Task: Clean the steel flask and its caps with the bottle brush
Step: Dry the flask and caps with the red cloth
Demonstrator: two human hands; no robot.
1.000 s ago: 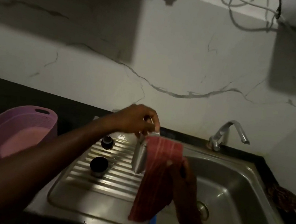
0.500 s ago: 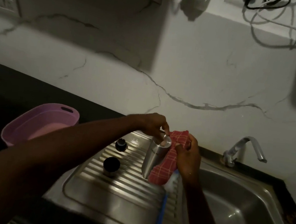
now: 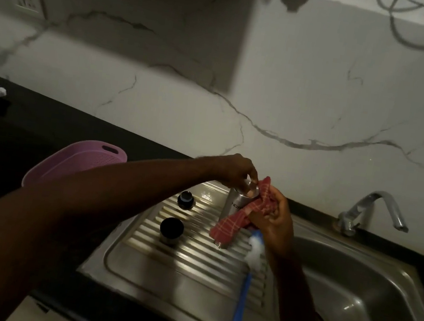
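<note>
Leftmost, on the dark tabletop (image 3: 46, 119), a pink plastic basket (image 3: 78, 165) sits beside the steel drainboard (image 3: 188, 272). Two caps stand on the drainboard ridges: a small dark cap (image 3: 186, 200) farther back and a larger round black cap (image 3: 171, 230) nearer the person, a little apart from each other and both left of the flask. The steel flask (image 3: 234, 205) stands upright on the drainboard near the wall. The left hand (image 3: 236, 173) reaches in over the drainboard and its fingers curl down onto the flask's open rim, holding it at the top. A red checked cloth (image 3: 237, 219) drapes against the right side of the flask, from the rim down to near its base. The right hand (image 3: 276, 222) has its fingers curled round the bunched cloth, pressing it against the flask. Just below that hand, the bottle brush (image 3: 245, 286) lies along the right edge of the drainboard, its white foamy head toward the flask and its blue handle pointing toward the person. To the right is the sink basin (image 3: 377, 300), and a steel tap (image 3: 374, 209) stands at its back edge by the marbled wall (image 3: 325, 94).
</note>
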